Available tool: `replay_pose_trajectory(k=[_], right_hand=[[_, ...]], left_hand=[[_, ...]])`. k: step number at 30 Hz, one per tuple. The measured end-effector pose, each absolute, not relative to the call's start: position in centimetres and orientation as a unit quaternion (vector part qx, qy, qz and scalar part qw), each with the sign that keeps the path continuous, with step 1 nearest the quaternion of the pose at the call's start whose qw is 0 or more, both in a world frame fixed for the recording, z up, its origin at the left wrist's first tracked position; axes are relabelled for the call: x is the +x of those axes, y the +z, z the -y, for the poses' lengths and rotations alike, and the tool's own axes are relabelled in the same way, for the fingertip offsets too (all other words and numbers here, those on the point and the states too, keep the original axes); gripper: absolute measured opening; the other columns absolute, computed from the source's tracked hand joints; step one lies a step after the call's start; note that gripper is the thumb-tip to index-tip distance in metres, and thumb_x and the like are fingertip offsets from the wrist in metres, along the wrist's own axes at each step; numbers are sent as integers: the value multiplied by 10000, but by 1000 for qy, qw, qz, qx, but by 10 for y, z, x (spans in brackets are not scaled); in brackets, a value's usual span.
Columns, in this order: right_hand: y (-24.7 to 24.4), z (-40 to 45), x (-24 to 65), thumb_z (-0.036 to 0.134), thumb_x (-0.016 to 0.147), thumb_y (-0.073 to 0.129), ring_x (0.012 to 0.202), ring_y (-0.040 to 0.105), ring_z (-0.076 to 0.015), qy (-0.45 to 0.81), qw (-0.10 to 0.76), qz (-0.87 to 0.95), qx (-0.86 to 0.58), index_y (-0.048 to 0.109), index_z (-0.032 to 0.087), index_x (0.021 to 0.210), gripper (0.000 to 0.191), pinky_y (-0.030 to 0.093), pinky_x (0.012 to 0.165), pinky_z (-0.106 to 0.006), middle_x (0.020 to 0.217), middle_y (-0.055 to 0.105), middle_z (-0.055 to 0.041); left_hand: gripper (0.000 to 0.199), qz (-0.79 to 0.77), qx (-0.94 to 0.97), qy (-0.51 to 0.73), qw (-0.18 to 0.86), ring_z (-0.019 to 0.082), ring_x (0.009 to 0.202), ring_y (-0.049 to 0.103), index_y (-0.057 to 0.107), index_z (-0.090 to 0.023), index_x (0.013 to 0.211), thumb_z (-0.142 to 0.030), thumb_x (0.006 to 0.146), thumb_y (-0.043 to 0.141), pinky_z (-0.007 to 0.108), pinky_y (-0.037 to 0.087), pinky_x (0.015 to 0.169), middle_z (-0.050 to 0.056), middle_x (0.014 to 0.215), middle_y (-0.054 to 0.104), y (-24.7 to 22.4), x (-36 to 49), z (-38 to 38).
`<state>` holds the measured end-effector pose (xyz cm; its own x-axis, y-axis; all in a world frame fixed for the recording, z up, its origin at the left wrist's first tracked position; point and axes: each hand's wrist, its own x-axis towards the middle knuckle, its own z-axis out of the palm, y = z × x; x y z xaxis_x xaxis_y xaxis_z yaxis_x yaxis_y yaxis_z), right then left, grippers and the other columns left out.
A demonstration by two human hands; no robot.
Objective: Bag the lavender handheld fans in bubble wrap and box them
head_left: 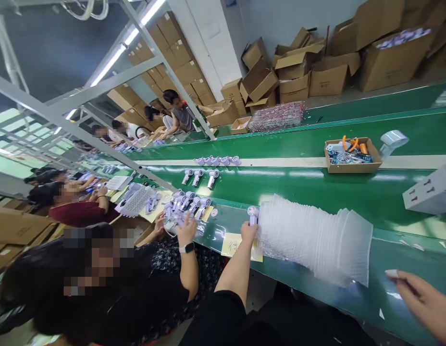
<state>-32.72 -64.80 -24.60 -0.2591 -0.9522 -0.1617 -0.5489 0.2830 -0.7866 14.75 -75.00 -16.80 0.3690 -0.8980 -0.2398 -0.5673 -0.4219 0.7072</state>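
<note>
Fan (252,212) lt purple, wrap stack (313,235) milky wht, belt (288,181) grn, note (230,244) pale yel.

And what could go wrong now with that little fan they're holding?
Two things, maybe. The left hand grips the small fan by its handle, so it might slip and bump the green table. The fan is also right beside the pile of see-through wrapping, so a knock could make that slippery-looking pile slide.

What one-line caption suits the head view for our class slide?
Left hand holding a lilac handheld fan beside a row of translucent bags on a green workbench.
</note>
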Motion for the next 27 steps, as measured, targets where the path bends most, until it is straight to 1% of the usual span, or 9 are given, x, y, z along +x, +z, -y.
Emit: replay_pose_trajectory(k=[6, 8, 11, 13, 15, 17, 21, 24, 27], right_hand=[[-223, 606, -238, 476, 552, 702, 792, 644, -321, -375, 549, -676, -318, 675, 264, 782, 314, 490, 771, -469, 803, 705, -93], [-204, 613, -213, 447, 604, 730, 879, 641, -299, -423, 635, -600, -238, 658, 229, 875, 356, 510, 775, -435, 957, 696, -103], [-186, 632, -194, 458, 697, 694, 1090, 571, -269, -516, 723, -445, -119, 606, 251, 1031, 403, 494, 873, -422, 1207, 610, -79], [-183, 643, -200, 470, 707, 686, 1105, 564, -261, -548, 731, -400, -70, 612, 232, 1022, 402, 507, 872, -407, 1187, 623, -77], [-186, 647, -221, 438, 694, 708, 1015, 616, -254, -572, 701, -425, -27, 631, 202, 969, 371, 544, 815, -382, 1038, 685, -76], [-191, 643, -254, 374, 687, 724, 899, 658, -236, -599, 652, -466, 12, 636, 189, 931, 318, 575, 749, -359, 907, 709, -58], [-196, 620, -324, 263, 705, 709, 702, 676, -191, -603, 595, -530, 39, 613, 205, 910, 234, 596, 586, -297, 796, 700, -24], [-194, 599, -359, 234, 703, 714, 617, 659, -163, -562, 613, -554, 39, 590, 210, 894, 229, 585, 549, -265, 728, 681, -12], [-189, 584, -369, 221, 677, 743, 674, 661, -165, -527, 659, -535, 34, 579, 200, 905, 282, 593, 611, -284, 753, 673, -19]], left_hand=[[123, 526, 672, -426, 300, 206, 839, 590, 591, -239, 627, -270, 658, 706, 410, 406, 906, -8, 638, 616, -125, 188, 749], [99, 525, 629, -481, 312, 197, 819, 588, 618, -227, 724, -320, 730, 652, 382, 447, 813, -5, 644, 610, -131, 138, 742], [254, 541, 580, -534, 294, 172, 728, 579, 628, -179, 838, -423, 788, 580, 296, 461, 667, 3, 665, 607, -151, 25, 710], [354, 555, 547, -566, 269, 142, 632, 556, 627, -132, 870, -454, 846, 482, 256, 441, 585, 17, 667, 601, -165, -43, 688], [446, 651, 476, -558, 195, 140, 646, 549, 626, -119, 886, -451, 914, 329, 256, 437, 591, 37, 691, 602, -177, -88, 676], [439, 789, 406, -443, 129, 178, 782, 557, 627, -123, 880, -411, 929, 300, 301, 448, 701, 75, 773, 615, -187, -112, 677], [210, 942, 275, -190, -37, 269, 1042, 471, 616, -98, 901, -213, 851, 448, 404, 385, 867, 165, 981, 591, -205, -134, 699], [143, 913, 308, -239, -120, 263, 1031, 474, 619, -96, 829, -87, 775, 487, 401, 366, 886, 171, 955, 596, -218, -152, 712], [125, 865, 393, -297, -97, 245, 964, 505, 614, -108, 815, -83, 756, 507, 376, 385, 850, 149, 926, 606, -226, -168, 719]])
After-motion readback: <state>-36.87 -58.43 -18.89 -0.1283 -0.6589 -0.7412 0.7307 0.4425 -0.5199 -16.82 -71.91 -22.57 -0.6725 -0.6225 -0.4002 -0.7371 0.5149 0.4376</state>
